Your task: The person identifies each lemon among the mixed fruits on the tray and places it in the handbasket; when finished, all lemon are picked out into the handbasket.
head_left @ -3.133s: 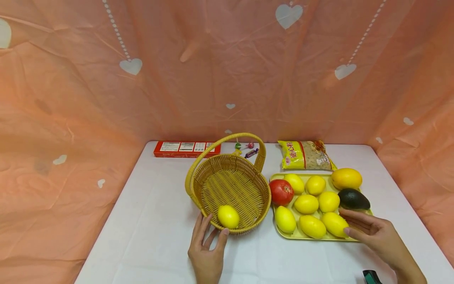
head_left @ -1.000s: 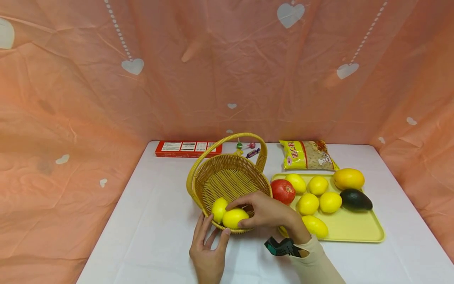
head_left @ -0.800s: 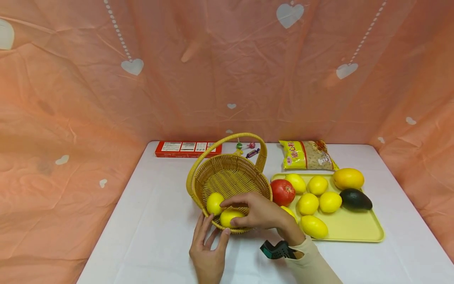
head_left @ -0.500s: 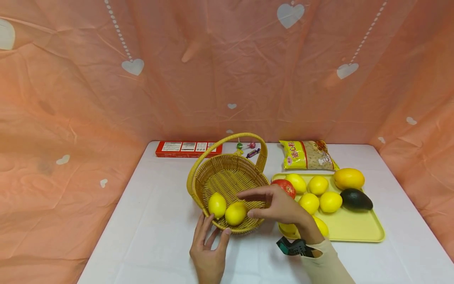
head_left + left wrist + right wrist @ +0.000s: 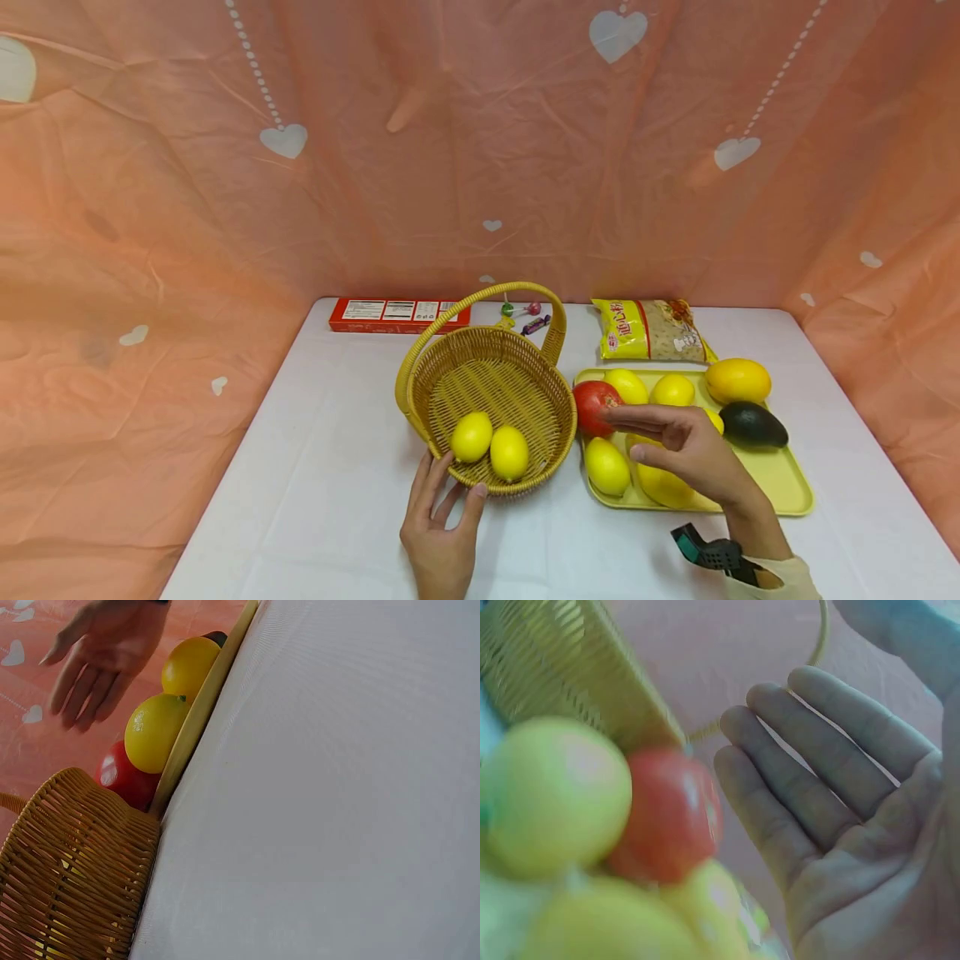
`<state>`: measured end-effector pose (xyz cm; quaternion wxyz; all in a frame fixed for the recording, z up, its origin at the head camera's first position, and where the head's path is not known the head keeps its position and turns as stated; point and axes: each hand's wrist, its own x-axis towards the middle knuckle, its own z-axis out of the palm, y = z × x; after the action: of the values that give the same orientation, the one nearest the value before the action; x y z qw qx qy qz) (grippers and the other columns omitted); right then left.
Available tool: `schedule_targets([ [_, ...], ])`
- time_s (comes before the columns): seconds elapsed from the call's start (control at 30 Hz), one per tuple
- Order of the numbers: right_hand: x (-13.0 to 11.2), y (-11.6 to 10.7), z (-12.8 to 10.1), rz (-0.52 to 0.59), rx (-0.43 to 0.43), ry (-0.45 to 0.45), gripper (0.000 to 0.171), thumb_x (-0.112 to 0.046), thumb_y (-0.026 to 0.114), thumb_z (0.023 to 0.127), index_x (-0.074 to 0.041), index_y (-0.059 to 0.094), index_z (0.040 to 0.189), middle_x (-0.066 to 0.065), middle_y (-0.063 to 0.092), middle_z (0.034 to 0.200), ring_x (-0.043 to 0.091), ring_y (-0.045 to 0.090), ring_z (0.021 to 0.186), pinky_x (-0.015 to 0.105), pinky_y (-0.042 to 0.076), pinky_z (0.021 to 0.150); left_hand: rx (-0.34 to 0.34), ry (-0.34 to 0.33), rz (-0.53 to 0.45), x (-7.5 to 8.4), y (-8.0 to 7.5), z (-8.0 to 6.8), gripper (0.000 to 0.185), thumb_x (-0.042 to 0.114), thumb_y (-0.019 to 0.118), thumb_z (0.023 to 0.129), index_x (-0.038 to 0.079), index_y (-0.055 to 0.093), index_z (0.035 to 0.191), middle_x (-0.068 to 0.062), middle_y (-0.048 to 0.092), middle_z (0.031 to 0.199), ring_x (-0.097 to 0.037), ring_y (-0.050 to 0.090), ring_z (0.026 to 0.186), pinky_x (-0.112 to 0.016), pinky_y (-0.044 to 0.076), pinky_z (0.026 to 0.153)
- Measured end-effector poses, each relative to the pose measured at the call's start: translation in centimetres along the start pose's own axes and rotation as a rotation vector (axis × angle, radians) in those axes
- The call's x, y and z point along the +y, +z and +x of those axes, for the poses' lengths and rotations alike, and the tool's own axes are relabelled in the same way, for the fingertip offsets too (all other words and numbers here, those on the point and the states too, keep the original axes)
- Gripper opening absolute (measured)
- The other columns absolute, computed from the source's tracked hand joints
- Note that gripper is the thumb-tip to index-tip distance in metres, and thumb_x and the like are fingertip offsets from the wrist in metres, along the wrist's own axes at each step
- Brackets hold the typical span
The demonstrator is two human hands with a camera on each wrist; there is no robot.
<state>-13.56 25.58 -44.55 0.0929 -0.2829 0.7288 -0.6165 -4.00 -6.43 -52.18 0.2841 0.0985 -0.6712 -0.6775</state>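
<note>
A round wicker basket (image 5: 491, 375) with an arched handle stands mid-table, holding two lemons (image 5: 472, 437) near its front rim. My left hand (image 5: 441, 542) touches that rim from the front, its fingers and thumb spread. Over the yellow tray (image 5: 780, 492) hovers my right hand (image 5: 693, 454), palm showing in the right wrist view and nothing in it. Beneath and around it lie several lemons (image 5: 607, 467), partly hidden by the hand. At the tray's left is a red pomegranate (image 5: 596, 407); to the right are a dark avocado (image 5: 752, 424) and an orange-yellow mango (image 5: 738, 381).
Behind the basket lie a red box (image 5: 397, 315), two lollipops (image 5: 531, 308) and a purple-wrapped candy (image 5: 536, 324). A yellow pasta bag (image 5: 652, 330) lies behind the tray. White cloth covers the table (image 5: 322, 467), with a pink curtain (image 5: 450, 167) at the back.
My right hand brought a lemon from the tray into the basket, let it go beside the first one, then moved back right over the tray. The left hand stays at the rim.
</note>
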Motion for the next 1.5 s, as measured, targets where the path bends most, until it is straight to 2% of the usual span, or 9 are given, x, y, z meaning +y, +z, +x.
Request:
schedule_targets([
  [0.13, 0.0, -1.3, -2.7, -0.035, 0.055, 0.036, 0.042, 0.014, 0.062, 0.101, 0.009, 0.066, 0.142, 0.008, 0.076, 0.141, 0.017, 0.074, 0.128, 0.026, 0.064, 0.106, -0.002, -0.012, -0.006, 0.1, 0.0, 0.0, 0.057, -0.007, 0.089, 0.086, -0.001, 0.072, 0.140, -0.023, 0.050, 0.164, -0.002, 0.063, 0.135, -0.026, 0.065, 0.102],
  [0.3, 0.1, -2.5, -5.5, -0.073, 0.117, 0.089, 0.041, 0.015, 0.063, 0.101, 0.011, 0.065, 0.142, 0.005, 0.077, 0.139, 0.010, 0.072, 0.128, 0.021, 0.064, 0.102, -0.008, -0.006, -0.001, 0.1, 0.1, 0.2, 0.058, -0.008, 0.089, 0.086, 0.000, 0.071, 0.141, -0.022, 0.050, 0.164, -0.002, 0.063, 0.135, -0.026, 0.065, 0.102],
  [0.47, 0.2, -3.3, -7.0, -0.119, 0.164, 0.132, 0.040, 0.016, 0.066, 0.099, 0.011, 0.067, 0.139, 0.009, 0.078, 0.136, 0.008, 0.073, 0.126, 0.018, 0.063, 0.102, -0.008, -0.003, 0.004, 0.1, 0.1, 0.2, 0.058, -0.008, 0.089, 0.086, 0.000, 0.071, 0.141, -0.023, 0.049, 0.164, -0.002, 0.063, 0.135, -0.026, 0.065, 0.102],
  [0.57, 0.6, -3.7, -7.5, -0.128, 0.163, 0.163, 0.039, 0.015, 0.066, 0.100, 0.011, 0.067, 0.139, 0.008, 0.078, 0.137, 0.007, 0.073, 0.126, 0.017, 0.063, 0.101, -0.007, -0.003, 0.006, 0.0, 0.1, 0.2, 0.058, -0.008, 0.089, 0.086, 0.000, 0.071, 0.141, -0.023, 0.049, 0.164, -0.002, 0.063, 0.135, -0.026, 0.065, 0.102],
  [0.93, 3.0, -2.7, -7.8, -0.141, 0.129, 0.303, 0.043, -0.001, 0.074, 0.103, 0.004, 0.066, 0.145, -0.012, 0.076, 0.137, -0.006, 0.068, 0.123, 0.011, 0.059, 0.099, -0.004, -0.031, 0.008, 0.1, 0.0, 0.1, 0.058, -0.007, 0.089, 0.086, 0.003, 0.072, 0.141, -0.020, 0.050, 0.165, -0.002, 0.062, 0.135, -0.026, 0.065, 0.102],
  [1.13, 3.3, -2.2, -7.6, -0.109, 0.098, 0.347, 0.049, -0.004, 0.077, 0.102, 0.004, 0.064, 0.148, -0.019, 0.073, 0.138, -0.007, 0.067, 0.123, 0.010, 0.059, 0.100, 0.001, -0.047, 0.010, 0.2, 0.0, 0.1, 0.058, -0.007, 0.089, 0.086, 0.003, 0.072, 0.141, -0.020, 0.050, 0.165, -0.001, 0.062, 0.135, -0.025, 0.065, 0.102],
  [1.3, 2.2, -2.5, -7.5, -0.159, 0.101, 0.334, 0.047, -0.004, 0.077, 0.101, 0.005, 0.065, 0.146, -0.021, 0.073, 0.135, -0.006, 0.068, 0.120, 0.011, 0.060, 0.097, 0.009, -0.038, 0.014, 0.3, 0.1, 0.0, 0.056, -0.007, 0.089, 0.087, 0.002, 0.073, 0.140, -0.022, 0.050, 0.164, 0.000, 0.063, 0.134, -0.024, 0.065, 0.101],
  [1.5, -0.3, -2.8, -5.9, -0.286, 0.116, 0.247, 0.044, -0.005, 0.079, 0.099, -0.003, 0.069, 0.142, -0.016, 0.075, 0.133, -0.002, 0.071, 0.118, 0.011, 0.060, 0.098, 0.009, -0.037, 0.018, 0.3, 0.1, 0.0, 0.056, -0.005, 0.089, 0.087, 0.002, 0.073, 0.140, -0.024, 0.050, 0.164, 0.000, 0.062, 0.133, -0.023, 0.065, 0.101],
])
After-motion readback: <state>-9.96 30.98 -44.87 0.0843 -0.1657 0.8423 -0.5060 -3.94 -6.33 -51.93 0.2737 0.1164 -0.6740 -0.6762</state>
